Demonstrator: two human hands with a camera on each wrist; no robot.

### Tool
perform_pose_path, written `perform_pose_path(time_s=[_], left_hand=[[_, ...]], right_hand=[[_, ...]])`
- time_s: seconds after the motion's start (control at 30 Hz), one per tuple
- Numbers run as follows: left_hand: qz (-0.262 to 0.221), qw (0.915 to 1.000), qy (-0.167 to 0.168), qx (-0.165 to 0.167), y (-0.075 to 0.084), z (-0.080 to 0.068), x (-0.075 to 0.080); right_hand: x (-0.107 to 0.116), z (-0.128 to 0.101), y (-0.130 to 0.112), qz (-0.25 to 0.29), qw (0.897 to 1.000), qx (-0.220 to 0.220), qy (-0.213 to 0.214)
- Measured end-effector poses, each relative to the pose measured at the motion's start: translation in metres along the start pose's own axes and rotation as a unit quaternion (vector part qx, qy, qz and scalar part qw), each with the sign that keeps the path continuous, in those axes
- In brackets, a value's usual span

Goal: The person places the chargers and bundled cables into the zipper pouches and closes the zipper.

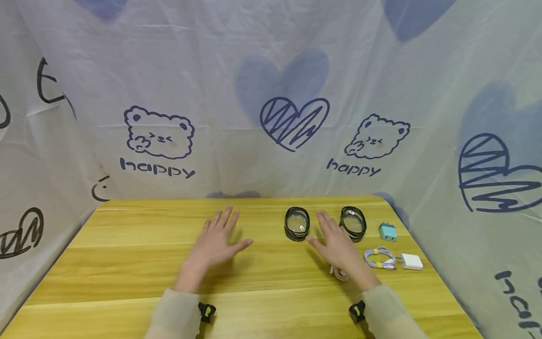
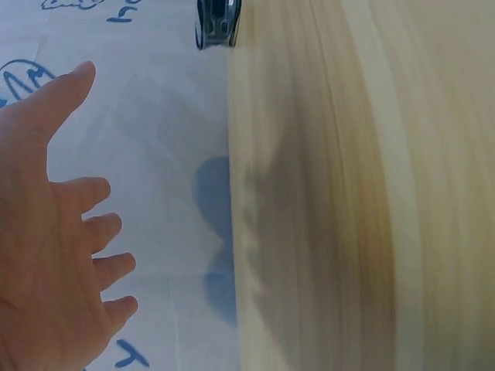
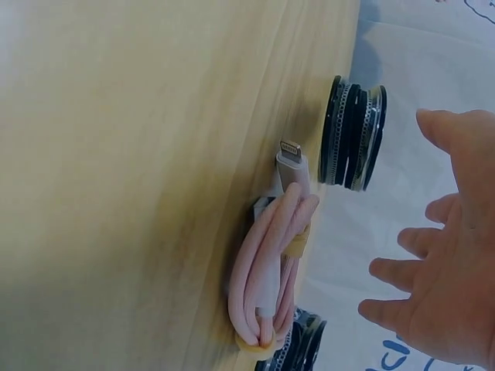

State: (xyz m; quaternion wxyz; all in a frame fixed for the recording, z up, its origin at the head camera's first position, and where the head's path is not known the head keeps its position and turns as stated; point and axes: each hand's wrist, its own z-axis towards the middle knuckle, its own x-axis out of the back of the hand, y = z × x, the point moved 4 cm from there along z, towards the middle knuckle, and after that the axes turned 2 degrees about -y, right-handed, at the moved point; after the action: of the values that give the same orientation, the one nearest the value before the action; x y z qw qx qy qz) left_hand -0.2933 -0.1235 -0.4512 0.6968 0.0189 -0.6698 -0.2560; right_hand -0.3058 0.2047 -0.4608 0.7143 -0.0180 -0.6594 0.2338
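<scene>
My left hand (image 1: 216,242) hovers over the left-centre of the table, fingers spread and nothing in it. Likewise bare, my right hand (image 1: 336,245) is held with extended fingers between two round clear cases. The left case (image 1: 297,235) has black bands round its edge; the right case (image 1: 362,222) looks alike and is partly covered by the fingers. Under the right hand and forearm lies a coiled pink cable (image 1: 341,275), mostly hidden in the head view. The right wrist view shows its tie and pale plug clearly, with the right hand (image 3: 456,247) apart from it.
Toward the table's right edge are a teal plug charger (image 1: 387,231), a coiled lilac cable (image 1: 379,265) with yellow ties, and a white plug charger (image 1: 411,262). A printed white cloth (image 1: 228,155) hangs behind and beside the wooden table (image 1: 127,263).
</scene>
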Motion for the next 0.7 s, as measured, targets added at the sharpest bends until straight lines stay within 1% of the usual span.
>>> perform_pose_path(time_s=[0.17, 0.4, 0.53, 0.7], left_hand=[[-0.013, 0.9998, -0.003, -0.016, 0.010, 0.013, -0.008], [-0.046, 0.9984, -0.025, -0.020, 0.025, 0.031, -0.020], [-0.066, 0.9968, -0.034, -0.029, 0.037, 0.043, -0.028], [-0.071, 0.9955, -0.045, -0.043, 0.050, 0.055, -0.036]], right_hand=[[-0.003, 0.006, 0.000, 0.014, 1.000, 0.004, -0.016], [-0.011, 0.018, 0.004, 0.065, 0.997, 0.030, -0.037], [-0.014, 0.025, 0.007, 0.087, 0.995, 0.027, -0.047], [-0.019, 0.033, 0.012, 0.109, 0.992, 0.016, -0.066]])
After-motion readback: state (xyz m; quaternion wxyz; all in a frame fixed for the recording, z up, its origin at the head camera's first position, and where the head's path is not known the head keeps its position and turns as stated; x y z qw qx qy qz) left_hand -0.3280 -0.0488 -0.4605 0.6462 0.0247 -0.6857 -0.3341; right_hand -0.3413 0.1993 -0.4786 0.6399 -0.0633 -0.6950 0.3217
